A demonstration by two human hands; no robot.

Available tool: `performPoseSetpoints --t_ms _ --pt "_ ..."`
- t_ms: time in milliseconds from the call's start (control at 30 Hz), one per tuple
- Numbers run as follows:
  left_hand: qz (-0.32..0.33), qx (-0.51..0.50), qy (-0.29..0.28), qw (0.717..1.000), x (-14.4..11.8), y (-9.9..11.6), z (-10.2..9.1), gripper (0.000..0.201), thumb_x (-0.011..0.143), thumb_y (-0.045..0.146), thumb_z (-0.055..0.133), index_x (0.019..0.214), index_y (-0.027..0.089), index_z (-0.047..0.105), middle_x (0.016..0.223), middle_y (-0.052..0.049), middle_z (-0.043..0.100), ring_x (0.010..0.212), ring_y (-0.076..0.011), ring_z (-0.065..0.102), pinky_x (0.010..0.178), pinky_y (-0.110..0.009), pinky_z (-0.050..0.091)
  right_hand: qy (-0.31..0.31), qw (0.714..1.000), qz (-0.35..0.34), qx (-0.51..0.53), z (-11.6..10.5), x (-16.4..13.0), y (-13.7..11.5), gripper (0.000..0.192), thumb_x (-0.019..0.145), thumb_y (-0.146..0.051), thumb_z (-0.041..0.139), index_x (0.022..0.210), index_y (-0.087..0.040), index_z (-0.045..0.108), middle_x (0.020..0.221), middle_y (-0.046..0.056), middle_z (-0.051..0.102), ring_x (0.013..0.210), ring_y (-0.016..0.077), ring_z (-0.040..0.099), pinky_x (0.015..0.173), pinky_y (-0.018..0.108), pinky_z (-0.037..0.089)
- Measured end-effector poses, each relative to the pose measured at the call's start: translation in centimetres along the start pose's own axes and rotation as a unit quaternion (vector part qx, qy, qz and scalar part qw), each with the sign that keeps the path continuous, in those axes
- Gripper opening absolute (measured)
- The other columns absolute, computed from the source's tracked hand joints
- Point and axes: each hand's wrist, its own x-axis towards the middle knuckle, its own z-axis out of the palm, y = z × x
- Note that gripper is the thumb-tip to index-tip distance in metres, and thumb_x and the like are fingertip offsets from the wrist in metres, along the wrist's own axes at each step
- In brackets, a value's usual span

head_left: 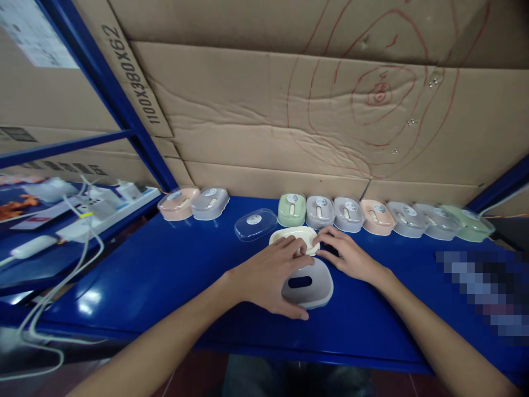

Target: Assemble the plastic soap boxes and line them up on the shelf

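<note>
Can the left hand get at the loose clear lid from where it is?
Likely yes. The clear lid lies just beyond the left hand, beside the cream tray, with nothing visible blocking the way. Its fingers, now over the tray, would need to lift away first.

Head camera faces forward and down; left hand (273, 273) and right hand (349, 253) near.
</note>
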Motion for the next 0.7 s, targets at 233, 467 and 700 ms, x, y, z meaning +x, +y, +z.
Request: performPoseSetpoints --t_ms 233,467,700 --pt "0.004 0.043 -0.007 0.999 -0.3 0.8 -0.1 0.099 0.072 0.062 0.092 0.151 0.019 0.052 0.134 -0.019 0.063 0.122 -0.0414 0.060 0.111 -0.057 0.046 0.011 1.000 0.005 0.021 -0.4 0.0 -0.5 0.013 0.108 -0.023 0.063 0.120 -0.028 0.066 0.133 0.010 0.058 0.124 0.0265 0.064 0.112 0.050 0.055" --pt "-0.003 -0.091 0.043 0.995 -0.7 0.6 -1.7 0.091 0.069 0.045 0.090 0.149 0.026 0.050 0.138 -0.013 0.061 0.132 -0.0389 0.058 0.119 -0.057 0.046 0.056 0.988 0.022 0.141 0.3 0.0 0.2 0.011 0.103 -0.027 0.067 0.113 -0.027 0.070 0.138 0.010 0.054 0.126 0.0253 0.065 0.110 0.045 0.060" --pt "-0.050 -0.079 0.221 0.971 -1.0 -1.7 -2.9 0.090 0.076 0.043 0.088 0.152 0.027 0.043 0.149 -0.014 0.057 0.138 -0.0378 0.055 0.121 -0.059 0.044 0.037 0.991 0.000 0.125 0.1 0.1 -0.2 0.017 0.101 -0.028 0.071 0.117 -0.027 0.078 0.136 0.011 0.061 0.125 0.0284 0.067 0.110 0.052 0.060"
